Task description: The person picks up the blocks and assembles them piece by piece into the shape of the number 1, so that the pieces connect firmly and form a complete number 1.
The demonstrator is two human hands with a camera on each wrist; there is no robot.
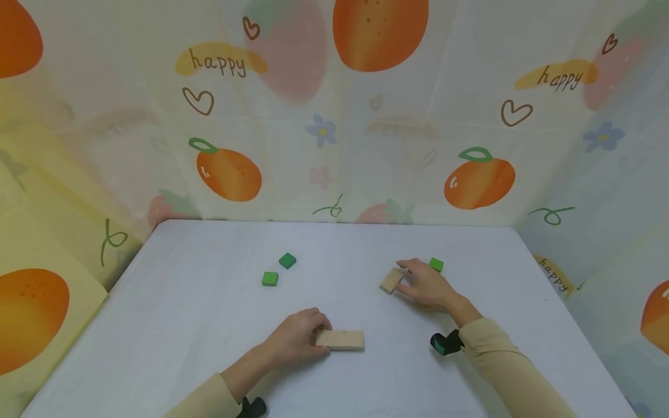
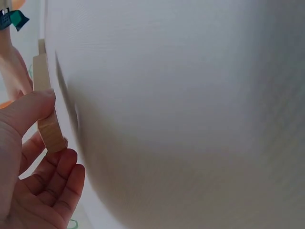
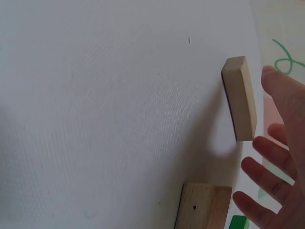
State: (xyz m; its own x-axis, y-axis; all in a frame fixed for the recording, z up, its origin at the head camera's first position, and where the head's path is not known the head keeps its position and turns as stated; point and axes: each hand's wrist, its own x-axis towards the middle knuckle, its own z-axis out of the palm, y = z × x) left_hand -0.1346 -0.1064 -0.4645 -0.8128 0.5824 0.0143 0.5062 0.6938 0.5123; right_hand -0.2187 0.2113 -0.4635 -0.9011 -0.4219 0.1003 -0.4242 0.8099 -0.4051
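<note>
Near the front middle of the table, my left hand (image 1: 300,335) grips one end of a long, pale wooden block (image 1: 342,341). In the left wrist view the thumb lies across this block (image 2: 42,74), with fingers behind and below it. Farther back on the right, my right hand (image 1: 425,285) reaches over a second wooden block (image 1: 391,281). The right wrist view shows the right hand's thumb and fingers spread, with a gap to that block (image 3: 241,100). A light green block (image 1: 436,265) sits just beyond the right hand, partly covered by it.
A light green block (image 1: 270,279) and a darker green block (image 1: 287,260) lie close together at the back left of the white table (image 1: 172,302). Behind the table hangs a fruit-patterned cloth (image 1: 366,168). A black wrist device (image 1: 446,343) sticks out beside the right sleeve.
</note>
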